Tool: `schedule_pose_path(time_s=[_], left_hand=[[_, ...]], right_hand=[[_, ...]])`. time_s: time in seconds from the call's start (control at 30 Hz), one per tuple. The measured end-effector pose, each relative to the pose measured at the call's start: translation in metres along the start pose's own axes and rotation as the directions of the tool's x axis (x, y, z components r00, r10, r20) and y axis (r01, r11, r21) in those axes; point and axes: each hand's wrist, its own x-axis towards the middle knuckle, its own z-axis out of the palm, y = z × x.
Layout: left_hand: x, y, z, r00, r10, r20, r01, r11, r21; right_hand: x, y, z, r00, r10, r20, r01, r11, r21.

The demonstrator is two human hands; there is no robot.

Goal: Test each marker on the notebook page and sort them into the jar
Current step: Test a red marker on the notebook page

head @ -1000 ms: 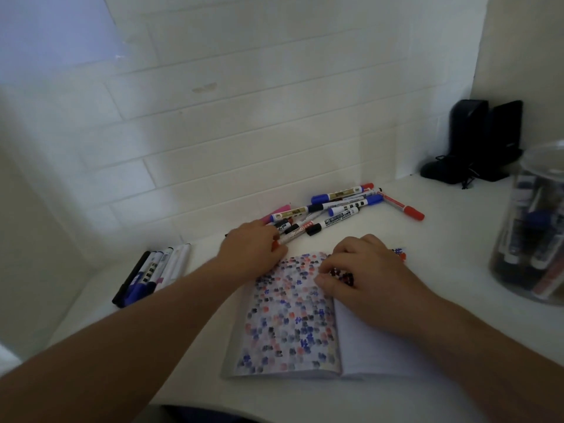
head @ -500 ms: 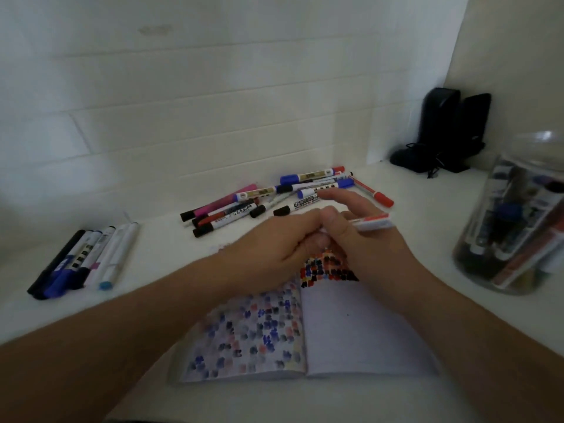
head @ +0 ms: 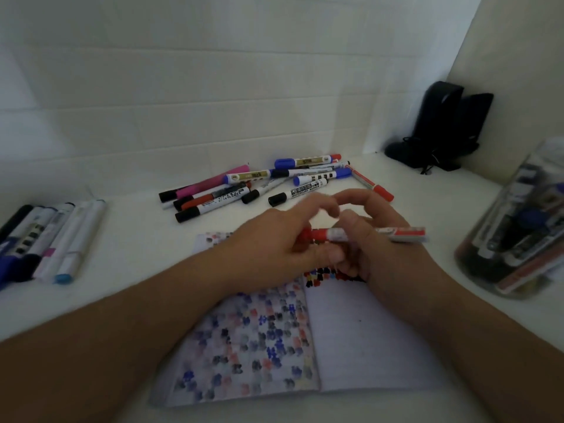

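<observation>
My two hands meet above the open notebook (head: 366, 340). My right hand (head: 387, 248) grips the white barrel of a red marker (head: 396, 234) that lies level, its rear end pointing right. My left hand (head: 274, 248) pinches the marker's red cap (head: 308, 235) at its left end. The notebook's left page is covered with coloured test blots, and a row of dark and red blots runs along the top of the right page. A clear jar (head: 518, 227) with several markers in it stands at the right.
A loose heap of markers (head: 259, 184) lies behind the notebook near the tiled wall. A second row of markers (head: 45, 242) lies at the left. Two black speakers (head: 442, 126) with a cable stand in the back right corner.
My left hand left the marker heap and joined my right hand, which lifted a red marker off the page. Now my left hand's fingers pinch the red cap. The view tilted downward.
</observation>
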Motion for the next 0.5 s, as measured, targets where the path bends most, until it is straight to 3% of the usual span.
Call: schedule_pose_path(time_s=[0.1,0.23,0.33,0.5], left_hand=[[-0.004,-0.007,-0.01,0.995,-0.098,-0.022,0.096,0.992,-0.085],[-0.008,-0.018,-0.015,0.998,-0.04,0.047,0.04,0.999,0.002],[-0.008,-0.018,-0.011,0.991,-0.034,0.127,0.023,0.996,0.084],[-0.005,-0.019,-0.009,0.992,-0.015,0.128,0.002,0.995,0.099]], right_hand=[[-0.003,-0.01,-0.011,0.998,0.014,-0.054,-0.012,0.999,0.038],[-0.008,-0.013,-0.018,0.997,0.047,0.058,-0.043,0.997,-0.058],[-0.01,-0.01,-0.012,0.995,0.066,0.079,-0.049,0.979,-0.2],[-0.009,-0.006,-0.007,0.997,0.043,-0.068,-0.07,0.88,-0.47]])
